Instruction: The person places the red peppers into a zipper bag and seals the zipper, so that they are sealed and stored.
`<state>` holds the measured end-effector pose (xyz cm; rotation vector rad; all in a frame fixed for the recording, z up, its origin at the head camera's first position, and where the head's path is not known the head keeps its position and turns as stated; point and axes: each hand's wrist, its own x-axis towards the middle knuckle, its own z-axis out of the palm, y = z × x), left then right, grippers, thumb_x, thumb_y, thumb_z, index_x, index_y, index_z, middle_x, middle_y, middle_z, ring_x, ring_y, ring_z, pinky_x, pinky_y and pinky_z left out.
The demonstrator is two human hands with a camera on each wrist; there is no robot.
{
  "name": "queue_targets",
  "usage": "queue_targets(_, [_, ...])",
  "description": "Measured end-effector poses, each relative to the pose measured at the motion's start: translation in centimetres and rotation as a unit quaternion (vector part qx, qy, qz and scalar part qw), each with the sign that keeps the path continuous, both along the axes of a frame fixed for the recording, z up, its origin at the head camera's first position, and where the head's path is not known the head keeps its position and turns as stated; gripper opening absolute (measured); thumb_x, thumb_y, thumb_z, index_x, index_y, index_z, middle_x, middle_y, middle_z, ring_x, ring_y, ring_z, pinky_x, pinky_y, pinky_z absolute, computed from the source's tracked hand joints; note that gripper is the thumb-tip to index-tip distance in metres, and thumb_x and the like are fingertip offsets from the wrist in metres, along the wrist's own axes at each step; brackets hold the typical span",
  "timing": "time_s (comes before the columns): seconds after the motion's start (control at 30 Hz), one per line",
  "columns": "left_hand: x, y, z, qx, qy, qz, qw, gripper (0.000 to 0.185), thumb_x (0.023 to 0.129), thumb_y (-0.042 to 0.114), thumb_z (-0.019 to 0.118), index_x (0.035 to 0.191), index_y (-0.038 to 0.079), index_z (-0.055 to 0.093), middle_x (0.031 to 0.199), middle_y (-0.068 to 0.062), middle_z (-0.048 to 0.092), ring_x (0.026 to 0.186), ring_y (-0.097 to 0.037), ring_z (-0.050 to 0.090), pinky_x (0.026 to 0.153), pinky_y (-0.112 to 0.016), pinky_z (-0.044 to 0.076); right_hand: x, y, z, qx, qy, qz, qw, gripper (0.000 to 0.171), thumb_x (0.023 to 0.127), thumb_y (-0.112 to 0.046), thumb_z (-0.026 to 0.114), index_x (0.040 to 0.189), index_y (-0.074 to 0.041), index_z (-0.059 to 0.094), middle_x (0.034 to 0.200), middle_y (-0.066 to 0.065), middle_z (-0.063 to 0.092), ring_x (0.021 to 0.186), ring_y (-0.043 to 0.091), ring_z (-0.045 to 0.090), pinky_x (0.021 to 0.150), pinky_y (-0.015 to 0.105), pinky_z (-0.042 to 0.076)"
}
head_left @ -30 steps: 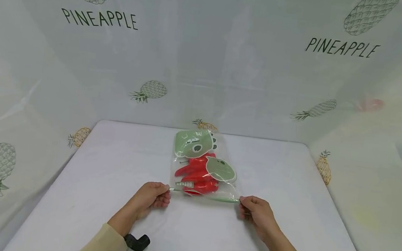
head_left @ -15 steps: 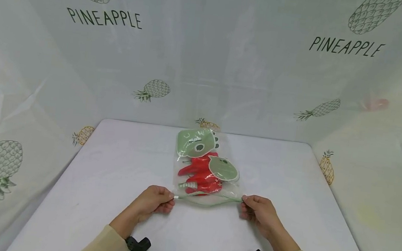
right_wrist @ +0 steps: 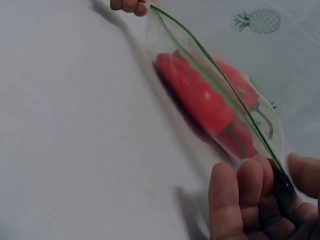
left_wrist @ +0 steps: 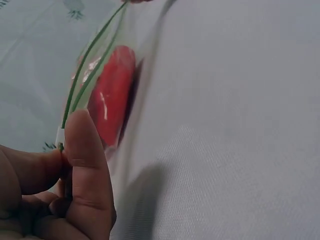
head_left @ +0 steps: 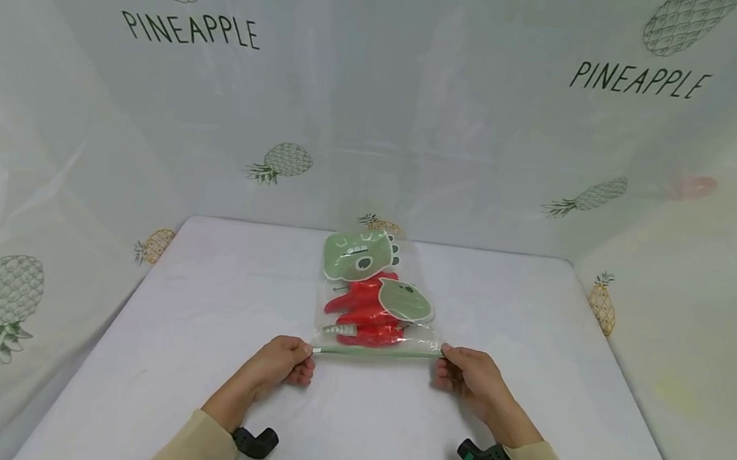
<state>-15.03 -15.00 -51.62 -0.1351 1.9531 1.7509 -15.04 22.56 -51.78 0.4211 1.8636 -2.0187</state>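
A clear zip bag (head_left: 405, 301) with green cartoon prints lies on the table at the centre of the head view. Inside it are red peppers (head_left: 366, 312), also visible as red pods (right_wrist: 200, 97) in the right wrist view. My left hand (head_left: 283, 363) pinches the left end of the green zip strip (head_left: 376, 352), beside a small white tab (left_wrist: 60, 135). At the strip's other end, my right hand (head_left: 470, 379) pinches the corner between thumb and fingers. Both wrist views show two green lips standing apart mid-length. The strip looks taut in the head view.
A white-covered table (head_left: 222, 274) runs beneath the bag and both forearms. Pale sheeting with pineapple prints (head_left: 288, 160) surrounds it at the back and sides. A black camera band (head_left: 255, 443) sits on the left wrist, another band (head_left: 484, 457) on the right.
Half a second ago the bag's near lip bowed toward me; now the strip runs nearly straight between my hands. Both hands have shifted slightly up and left, and the bag with them.
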Motion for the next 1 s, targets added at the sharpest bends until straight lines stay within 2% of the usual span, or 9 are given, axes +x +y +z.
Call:
queue_targets(0.1, [0.3,0.2,0.1,0.012,0.000,-0.007,0.9999,0.025,0.112,0.011,0.048,0.104,-0.009,0.059,0.083,-0.006,0.063,0.069,-0.010,0.064,0.069,-0.025,0.061,0.7,0.2,0.0,-0.080,-0.032,-0.010,0.996,0.046,0.109,-0.042,0.058,0.118,0.002,0.062,0.095,0.008,0.074,0.088,0.020,0.075,0.088,0.039,0.064])
queue_targets(0.2, [0.5,0.2,0.0,0.017,-0.003,-0.005,0.9998,0.027,0.113,0.013,0.047,0.101,-0.007,0.060,0.082,-0.005,0.063,0.069,-0.009,0.064,0.068,-0.024,0.061,1.4,0.1,0.0,-0.163,-0.057,0.003,0.985,0.059,0.106,-0.054,0.056,0.122,0.002,0.062,0.104,0.013,0.078,0.101,0.025,0.078,0.098,0.044,0.060])
queue_targets(0.3, [0.7,0.1,-0.1,0.025,-0.002,-0.002,0.9997,0.028,0.113,0.015,0.048,0.100,-0.006,0.062,0.082,-0.005,0.065,0.069,-0.009,0.065,0.069,-0.024,0.061,2.1,-0.7,0.0,-0.210,-0.075,0.028,0.974,0.065,0.106,-0.057,0.055,0.126,0.004,0.063,0.114,0.016,0.078,0.111,0.028,0.076,0.103,0.046,0.056])
queue_targets(0.5, [0.8,0.2,-0.4,0.069,0.010,0.009,0.9975,0.030,0.111,0.015,0.053,0.112,-0.013,0.062,0.087,-0.005,0.070,0.076,-0.010,0.069,0.072,-0.025,0.062,2.7,-4.9,0.1,-0.212,-0.080,0.086,0.970,0.061,0.108,-0.047,0.058,0.135,0.008,0.059,0.121,0.017,0.076,0.114,0.029,0.075,0.105,0.046,0.055])
queue_targets(0.67, [1.1,0.1,-0.4,0.088,0.011,0.017,0.9959,0.031,0.111,0.018,0.055,0.111,-0.012,0.063,0.085,-0.003,0.069,0.074,-0.009,0.068,0.070,-0.024,0.062,2.5,-10.0,0.3,-0.200,-0.085,0.118,0.969,0.065,0.106,-0.047,0.060,0.140,0.008,0.055,0.122,0.016,0.074,0.113,0.026,0.074,0.106,0.045,0.055])
queue_targets(0.83, [1.1,-0.1,-0.4,0.096,0.015,0.009,0.9953,0.027,0.110,0.017,0.056,0.105,-0.008,0.065,0.083,-0.002,0.068,0.071,-0.008,0.066,0.067,-0.023,0.060,2.2,-14.0,0.4,-0.203,-0.089,0.126,0.967,0.061,0.106,-0.046,0.061,0.136,0.007,0.060,0.120,0.015,0.073,0.108,0.022,0.074,0.105,0.043,0.057])
queue_targets(1.0, [1.1,-0.2,-0.5,0.103,0.015,-0.001,0.9946,0.024,0.109,0.016,0.057,0.096,-0.002,0.068,0.081,-0.001,0.069,0.071,-0.008,0.067,0.065,-0.022,0.059,2.3,-16.5,0.0,-0.219,-0.091,0.120,0.964,0.056,0.107,-0.045,0.061,0.131,0.005,0.064,0.115,0.012,0.075,0.102,0.019,0.074,0.099,0.038,0.060])
